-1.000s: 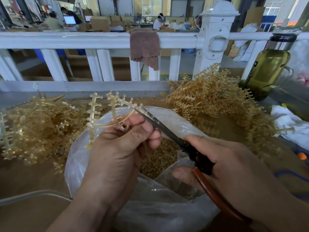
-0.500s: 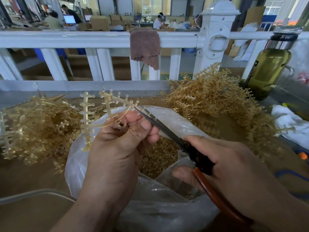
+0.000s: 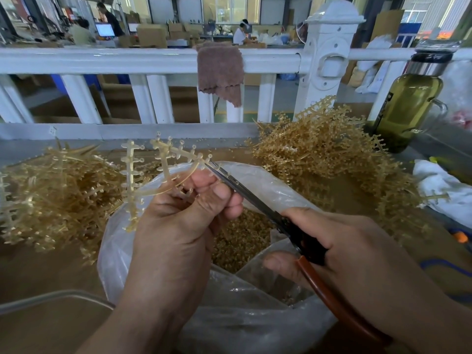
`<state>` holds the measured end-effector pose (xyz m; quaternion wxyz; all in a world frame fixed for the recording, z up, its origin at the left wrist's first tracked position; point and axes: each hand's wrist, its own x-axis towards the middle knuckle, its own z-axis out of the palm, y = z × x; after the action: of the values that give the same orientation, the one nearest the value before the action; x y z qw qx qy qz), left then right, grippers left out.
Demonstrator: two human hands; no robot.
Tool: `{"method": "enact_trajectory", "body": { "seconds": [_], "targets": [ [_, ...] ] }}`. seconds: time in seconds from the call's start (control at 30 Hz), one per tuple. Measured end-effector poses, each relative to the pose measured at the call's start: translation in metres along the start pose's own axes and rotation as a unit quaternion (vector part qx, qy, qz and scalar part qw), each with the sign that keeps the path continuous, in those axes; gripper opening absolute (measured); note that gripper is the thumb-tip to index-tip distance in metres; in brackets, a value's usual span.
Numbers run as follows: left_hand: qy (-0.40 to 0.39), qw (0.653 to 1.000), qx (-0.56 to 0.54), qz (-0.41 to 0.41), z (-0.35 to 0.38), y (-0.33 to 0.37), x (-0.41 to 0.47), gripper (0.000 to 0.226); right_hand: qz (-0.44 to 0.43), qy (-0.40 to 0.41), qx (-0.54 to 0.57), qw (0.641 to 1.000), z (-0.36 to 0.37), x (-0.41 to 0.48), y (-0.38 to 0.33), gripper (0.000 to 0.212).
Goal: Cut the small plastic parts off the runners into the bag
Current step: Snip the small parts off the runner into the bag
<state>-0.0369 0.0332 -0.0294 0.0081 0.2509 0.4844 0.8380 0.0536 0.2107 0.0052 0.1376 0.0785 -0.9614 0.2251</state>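
Status: bag point(image 3: 268, 185) part-filled with parts point(image 3: 237, 241); left hand point(image 3: 173, 226) pinches runner point(image 3: 163, 159); right hand point(image 3: 357, 251) grips scissors point(image 3: 245, 190); right pile point(image 3: 319, 154) seemingly uncut.

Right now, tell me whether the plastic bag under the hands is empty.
No, the plastic bag already holds a heap of small amber parts below the scissors.

A person's left hand point(image 3: 173, 226) is gripping a pale amber branched plastic runner point(image 3: 164, 157) over a clear plastic bag point(image 3: 270, 185), while the right hand point(image 3: 357, 251) is holding dark-bladed scissors with red-brown handles point(image 3: 245, 187), their tips touching the runner's right end. Small amber cut parts point(image 3: 240, 241) are lying inside the bag. A left heap of amber runners point(image 3: 56, 190) and a right heap of amber runners point(image 3: 324, 154) are flanking it, with a brown cloth point(image 3: 219, 72) hanging on the far white railing point(image 3: 102, 60).
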Motion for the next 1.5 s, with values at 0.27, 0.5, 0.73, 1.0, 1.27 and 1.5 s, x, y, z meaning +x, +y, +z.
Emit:
{"method": "enact_trajectory", "body": {
  "seconds": [0.27,0.5,0.73,1.0,1.27,1.5],
  "targets": [
    [0.087,0.993,-0.069,-0.038,0.005,0.002,-0.002,0.023,0.004,0.012,0.002,1.000,0.002,0.000,-0.002,0.051],
    [0.093,0.992,-0.076,-0.043,0.008,0.004,-0.003,0.014,0.008,0.024,0.016,1.000,0.005,-0.001,-0.004,0.045],
    [0.103,0.989,-0.085,-0.057,0.009,0.005,-0.004,0.024,-0.002,0.032,0.016,0.999,0.007,-0.001,-0.004,0.040],
    [0.103,0.988,-0.093,-0.061,0.012,0.008,-0.003,0.013,0.020,0.026,0.003,0.999,0.010,-0.001,-0.003,0.052],
    [0.097,0.988,-0.099,-0.072,0.010,0.009,-0.004,0.013,0.020,0.013,0.010,1.000,0.009,-0.001,-0.002,0.056],
    [0.095,0.990,-0.085,-0.066,0.010,0.008,-0.004,0.013,0.017,0.005,0.019,1.000,0.007,-0.001,-0.003,0.054]
  ]
}}
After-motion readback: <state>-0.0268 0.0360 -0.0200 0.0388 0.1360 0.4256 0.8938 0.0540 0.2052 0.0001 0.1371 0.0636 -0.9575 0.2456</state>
